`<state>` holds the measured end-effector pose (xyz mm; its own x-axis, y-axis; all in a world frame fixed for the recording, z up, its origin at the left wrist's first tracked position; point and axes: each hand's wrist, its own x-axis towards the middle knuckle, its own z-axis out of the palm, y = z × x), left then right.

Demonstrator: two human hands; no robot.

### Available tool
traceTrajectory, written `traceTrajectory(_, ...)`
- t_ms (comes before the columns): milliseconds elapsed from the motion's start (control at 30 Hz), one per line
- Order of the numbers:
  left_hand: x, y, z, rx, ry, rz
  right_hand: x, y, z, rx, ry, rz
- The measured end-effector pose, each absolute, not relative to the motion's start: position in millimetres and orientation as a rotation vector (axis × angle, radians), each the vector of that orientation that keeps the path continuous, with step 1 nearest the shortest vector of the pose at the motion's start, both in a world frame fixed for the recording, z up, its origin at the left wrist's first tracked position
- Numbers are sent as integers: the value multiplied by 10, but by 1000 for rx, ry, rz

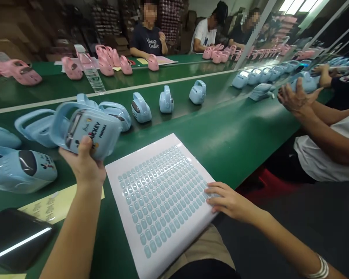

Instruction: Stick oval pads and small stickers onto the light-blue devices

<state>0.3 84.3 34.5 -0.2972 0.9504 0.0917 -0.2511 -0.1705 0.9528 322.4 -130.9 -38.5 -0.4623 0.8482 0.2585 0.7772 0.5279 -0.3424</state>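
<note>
Green belt (235, 135) runs far right. Near left, the left hand (84, 164) clamps its fingers on a raised blue case (88, 131). The right hand (229, 201), fingers slightly apart, presses the sticker sheet (169, 142) at its right edge. Best to lift stickers gently and keep the case steady.

Bright window light top right, glare on the glossy sticker sheet (159, 197), wide-angle bending at the edges.
</note>
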Motion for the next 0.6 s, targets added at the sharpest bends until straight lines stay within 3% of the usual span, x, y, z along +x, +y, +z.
traceTrajectory(67,119,632,420,820,1101,1667,3222,-1242,-359,-1244,-2403,186)
traceTrajectory(167,162,296,411,632,1146,1446,3195,-1139,-296,-1093,-2349,152)
traceTrajectory(267,136,-53,299,419,1205,1311,3043,-1012,-156,-1000,-2034,227)
traceTrajectory(433,118,-544,96,684,1076,1209,2429,-842,224,-723,-1479,95)
traceTrajectory(600,120,-832,50,903,1057,1092,1981,-838,452,-617,-1440,70)
